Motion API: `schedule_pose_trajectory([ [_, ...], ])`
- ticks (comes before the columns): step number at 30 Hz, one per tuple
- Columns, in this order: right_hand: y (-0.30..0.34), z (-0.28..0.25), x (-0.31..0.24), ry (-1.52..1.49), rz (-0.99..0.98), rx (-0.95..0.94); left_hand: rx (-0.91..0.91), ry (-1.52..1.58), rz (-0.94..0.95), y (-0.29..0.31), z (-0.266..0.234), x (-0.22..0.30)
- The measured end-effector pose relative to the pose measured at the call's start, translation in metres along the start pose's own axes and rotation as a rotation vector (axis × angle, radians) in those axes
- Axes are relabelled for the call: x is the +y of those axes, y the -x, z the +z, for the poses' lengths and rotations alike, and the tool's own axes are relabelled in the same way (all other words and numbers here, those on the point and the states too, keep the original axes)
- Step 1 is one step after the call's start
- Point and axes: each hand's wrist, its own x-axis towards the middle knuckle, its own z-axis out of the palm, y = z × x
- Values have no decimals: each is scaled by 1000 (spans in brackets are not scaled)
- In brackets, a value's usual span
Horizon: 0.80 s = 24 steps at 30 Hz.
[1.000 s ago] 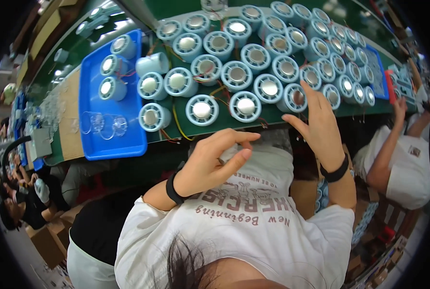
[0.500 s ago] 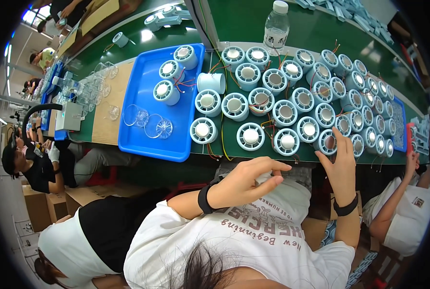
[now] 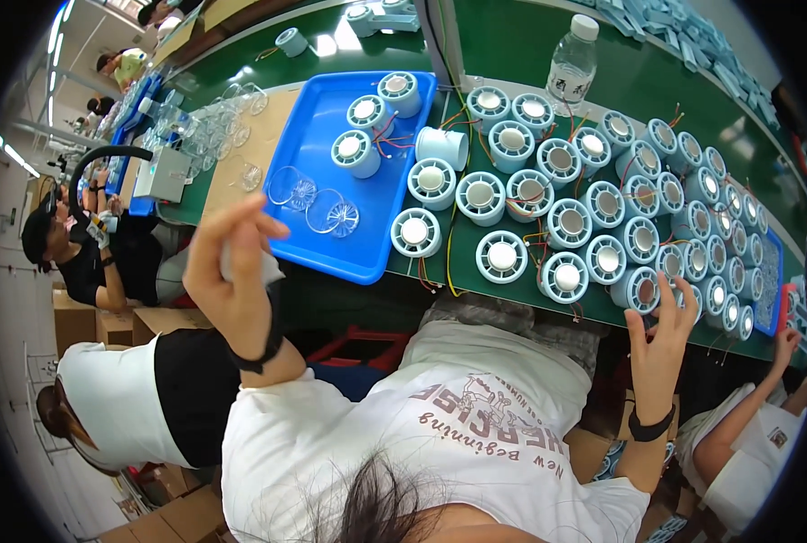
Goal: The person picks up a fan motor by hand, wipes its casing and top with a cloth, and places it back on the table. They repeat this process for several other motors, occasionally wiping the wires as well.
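Swung toward the blue rectangular plastic tray, the loosely bent, seemingly empty left hand appears to reach for clear round plastic pieces there, needing a fingertip pinch, while the right hand spreads unclenched beside a pale-blue plastic cylinder, contact unclear.

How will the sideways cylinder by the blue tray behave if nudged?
The sideways cylinder would probably roll, lying on its curved side. Rolled toward the wearer, it would likely soon bump the upright cylinder just below it. Its smooth shell looks like rigid plastic, so it should grip stiffly; weight can't be told.
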Motion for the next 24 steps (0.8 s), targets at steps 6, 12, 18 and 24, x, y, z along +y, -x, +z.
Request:
schedule_pose_trajectory([
  [6,7,-21,6,45,26,152,-27,-175,-107,-76,-27,-46],
  [12,7,9,15,96,-111,70,-79,-542,8,-148,-64,-85],
  [18,11,34,20,-14,-90,109,-299,-915,36,-213,-37,-149],
  [24,15,44,26,-77,-66,135,-498,-1165,-149,-262,14,-240],
])
